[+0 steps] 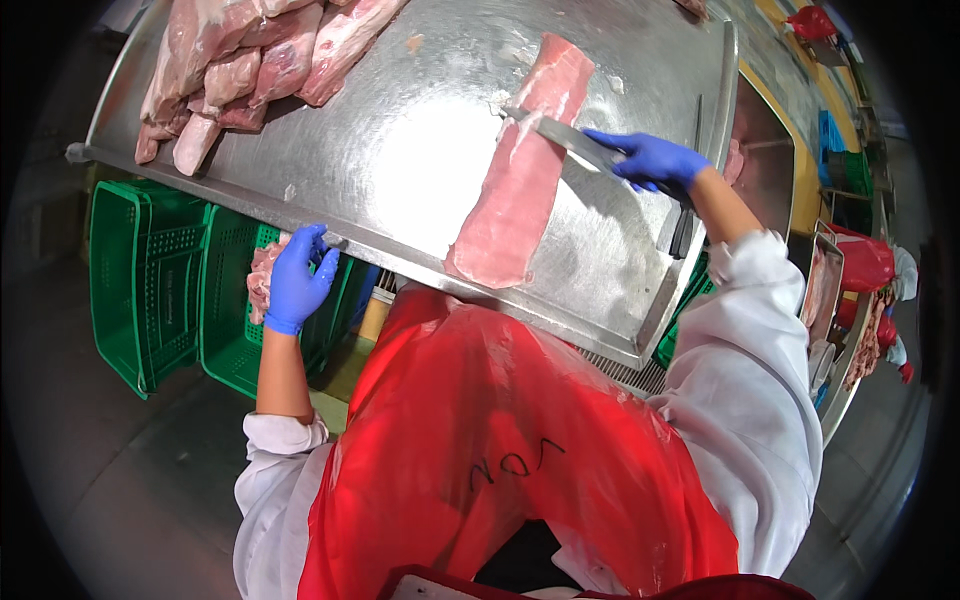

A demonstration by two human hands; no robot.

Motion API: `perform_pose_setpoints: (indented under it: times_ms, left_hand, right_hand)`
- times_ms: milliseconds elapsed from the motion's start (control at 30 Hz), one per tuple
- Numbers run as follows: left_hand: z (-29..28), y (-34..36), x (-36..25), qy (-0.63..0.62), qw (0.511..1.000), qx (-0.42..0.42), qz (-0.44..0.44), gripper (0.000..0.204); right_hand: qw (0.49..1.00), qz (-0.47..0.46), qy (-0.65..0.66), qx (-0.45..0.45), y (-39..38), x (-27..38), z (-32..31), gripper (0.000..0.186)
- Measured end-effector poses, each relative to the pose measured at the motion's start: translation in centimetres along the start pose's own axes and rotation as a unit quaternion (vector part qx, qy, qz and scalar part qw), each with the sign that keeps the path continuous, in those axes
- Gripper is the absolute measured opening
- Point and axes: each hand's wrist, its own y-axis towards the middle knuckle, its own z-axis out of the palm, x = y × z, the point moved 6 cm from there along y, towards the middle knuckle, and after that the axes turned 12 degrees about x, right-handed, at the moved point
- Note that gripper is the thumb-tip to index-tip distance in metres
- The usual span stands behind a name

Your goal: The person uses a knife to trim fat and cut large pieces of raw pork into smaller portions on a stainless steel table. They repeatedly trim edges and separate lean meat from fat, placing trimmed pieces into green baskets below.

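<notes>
A long, pale pink boneless loin of meat lies lengthwise on the steel table in front of me. My right hand, in a blue glove, grips a knife. Its blade lies across the upper part of the loin, the tip reaching past the left edge. My left hand, also gloved in blue, hangs beside the table's near edge, above a green crate. Its fingers are loosely bent and apart, and no held thing shows. Meat trimmings show in the crate, partly behind that hand.
A pile of large meat pieces sits at the table's far left. Along the right edge lies a thin tool with a black handle. Another green crate stands at the left. At the far right, people in red aprons are near trays of meat.
</notes>
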Motion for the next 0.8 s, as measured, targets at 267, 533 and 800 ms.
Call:
perform_pose_setpoints:
  times_ms: [267,533,800]
  left_hand:
    - [0.2,-1.3,2.4,-0.016,0.999,-0.036,0.001,0.034]
    - [-1.1,-2.0,2.1,-0.083,0.992,-0.069,-0.062,0.033]
    - [-2.7,4.2,-3.7,-0.043,0.991,-0.106,0.073,0.033]
  right_hand:
    - [1.0,0.025,0.014,0.014,-0.5,0.7,1.0,0.077]
    - [0.998,0.03,0.043,0.022,-2.0,0.1,2.7,0.076]
    - [0.994,0.03,0.094,0.046,-5.6,-0.6,5.3,0.072]
